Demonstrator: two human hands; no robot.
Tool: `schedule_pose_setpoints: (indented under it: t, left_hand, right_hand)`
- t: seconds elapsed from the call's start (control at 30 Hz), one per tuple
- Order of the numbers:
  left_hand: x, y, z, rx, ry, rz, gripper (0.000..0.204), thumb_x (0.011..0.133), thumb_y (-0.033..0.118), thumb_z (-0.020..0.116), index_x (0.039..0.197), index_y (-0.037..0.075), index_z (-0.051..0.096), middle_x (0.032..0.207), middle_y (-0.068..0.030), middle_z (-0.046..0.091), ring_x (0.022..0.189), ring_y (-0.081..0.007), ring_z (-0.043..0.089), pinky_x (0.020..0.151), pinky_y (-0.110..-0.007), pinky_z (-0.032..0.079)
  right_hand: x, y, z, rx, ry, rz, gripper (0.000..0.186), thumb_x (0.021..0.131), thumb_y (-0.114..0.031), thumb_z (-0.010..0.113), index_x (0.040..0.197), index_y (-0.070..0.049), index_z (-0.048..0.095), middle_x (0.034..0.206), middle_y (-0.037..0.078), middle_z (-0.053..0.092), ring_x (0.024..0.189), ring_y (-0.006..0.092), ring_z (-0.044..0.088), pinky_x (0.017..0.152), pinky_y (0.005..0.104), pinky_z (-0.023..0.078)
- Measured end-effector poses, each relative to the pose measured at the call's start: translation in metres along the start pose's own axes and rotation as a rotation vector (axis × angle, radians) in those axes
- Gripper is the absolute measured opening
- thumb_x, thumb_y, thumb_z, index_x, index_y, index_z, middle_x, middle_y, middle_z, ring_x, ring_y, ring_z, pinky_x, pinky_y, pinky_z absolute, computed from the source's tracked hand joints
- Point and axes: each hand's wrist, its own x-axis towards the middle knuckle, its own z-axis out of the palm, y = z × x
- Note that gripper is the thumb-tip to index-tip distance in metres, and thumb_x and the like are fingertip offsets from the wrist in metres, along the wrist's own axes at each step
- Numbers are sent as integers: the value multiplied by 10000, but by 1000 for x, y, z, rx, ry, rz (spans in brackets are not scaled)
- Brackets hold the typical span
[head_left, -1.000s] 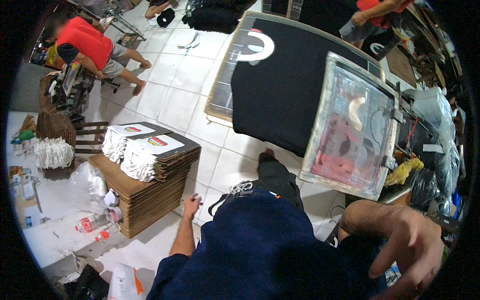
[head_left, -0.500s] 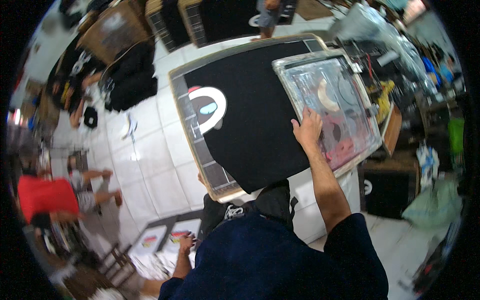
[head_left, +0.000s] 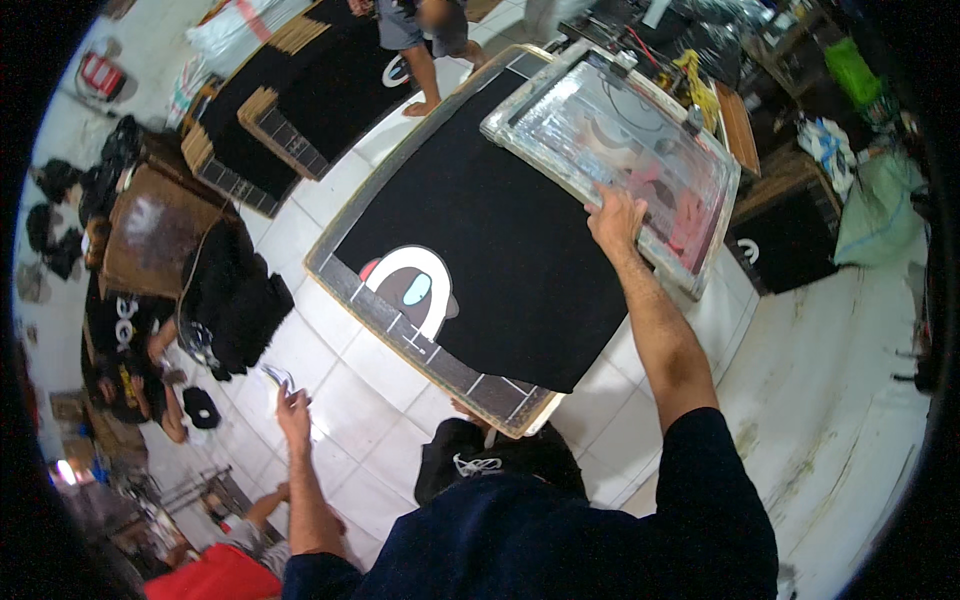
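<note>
My right hand (head_left: 618, 216) grips the near left edge of a printing screen (head_left: 628, 140), its clear mesh smeared with pink and grey. The screen is held in clamps and tilts over the right side of a large board (head_left: 533, 404). Black fabric (head_left: 510, 260) lies on that board, with a white, grey and cyan print (head_left: 408, 292) near its left end. My left hand (head_left: 293, 405) is off the board at lower left, fingers loosely bent and apart, seemingly holding nothing; a pale curved object on the floor shows behind it.
Boards with black fabric (head_left: 300, 100) stand behind, beside a barefoot person (head_left: 420, 75). A black fabric pile (head_left: 235, 300) and seated people (head_left: 140, 385) are left. A person in red (head_left: 220, 570) is at lower left. Plastic-wrapped supplies (head_left: 720, 60) and sacks (head_left: 880, 210) are right.
The view has swung left toward the board. My right hand has come from near my body onto the screen's edge and now grips it. My left hand has risen beside the board.
</note>
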Motion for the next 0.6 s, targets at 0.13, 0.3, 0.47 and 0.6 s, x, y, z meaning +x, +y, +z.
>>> schedule_pose_setpoints:
  t: [0.13, 0.3, 0.47, 0.6]
  left_hand:
    - [30, 85, 77, 148, -69, 272, 667, 920, 168, 713, 1513, 96, 415, 1272, -217, 610, 1071, -263, 646, 880, -396, 540]
    - [111, 171, 141, 475, -91, 698, 660, 870, 231, 743, 1469, 106, 496, 1426, -296, 488, 1324, -447, 461, 1130, -470, 364]
    - [202, 210, 176, 704, -334, 705, 773, 812, 381, 804, 1426, 14, 512, 1340, -353, 525, 1234, -459, 529, 1052, -474, 431]
    - [237, 242, 181, 519, -507, 474, 765, 734, 552, 842, 1082, -100, 644, 930, -242, 692, 844, -330, 685, 769, -426, 546]
  right_hand:
    - [23, 0, -49, 19, 73, 11, 435, 797, -205, 795, 1222, -174, 707, 1112, 120, 701, 1086, 276, 610, 946, 451, 325]
    - [105, 20, -156, 1, 200, 58, 374, 886, -310, 717, 1253, -240, 710, 1152, 88, 730, 1132, 262, 644, 1063, 428, 334]
    - [181, 33, -240, 246, 195, 107, 378, 929, -237, 652, 1286, -112, 672, 1186, 100, 724, 1123, 239, 661, 997, 357, 482]
    - [210, 43, -264, 436, 173, 43, 388, 921, -137, 683, 1275, 18, 646, 1200, 119, 708, 1081, 174, 648, 962, 326, 509]
